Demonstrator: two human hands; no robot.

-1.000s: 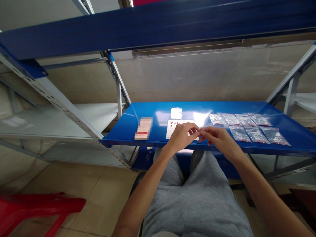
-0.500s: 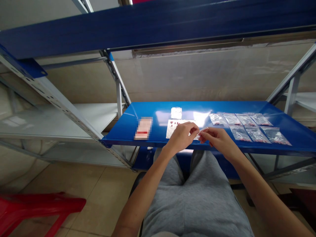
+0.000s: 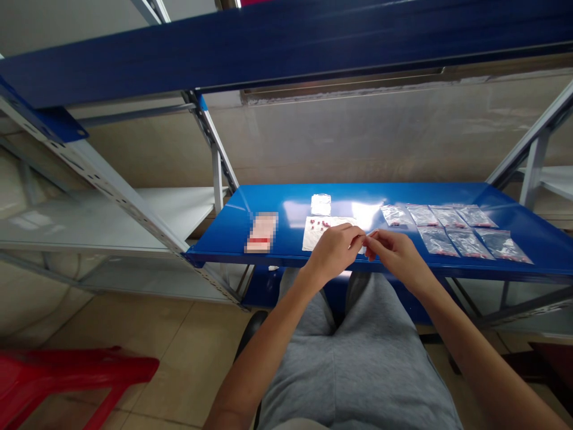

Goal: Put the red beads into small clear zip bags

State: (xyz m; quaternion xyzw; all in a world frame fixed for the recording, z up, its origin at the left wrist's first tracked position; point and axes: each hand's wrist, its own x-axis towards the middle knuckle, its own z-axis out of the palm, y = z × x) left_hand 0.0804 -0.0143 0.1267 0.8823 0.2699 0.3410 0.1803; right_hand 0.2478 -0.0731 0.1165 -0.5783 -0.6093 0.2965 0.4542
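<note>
over blue steel shelf [image 3: 277, 203], l hand [image 3: 333, 254] & r hand [image 3: 396, 257] pinched, fingertips meeting, just above white sheet w/ red specks [image 3: 316, 236]; held item, if any, too small to tell.

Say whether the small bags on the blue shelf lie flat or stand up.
Flat: the clear bags lie in two rows on the blue shelf, faces up.

We had a small pale piece [image 3: 367, 237] pinched up just beside a white sheet [image 3: 313, 239] dotted with red beads [image 3: 319, 223].
</note>
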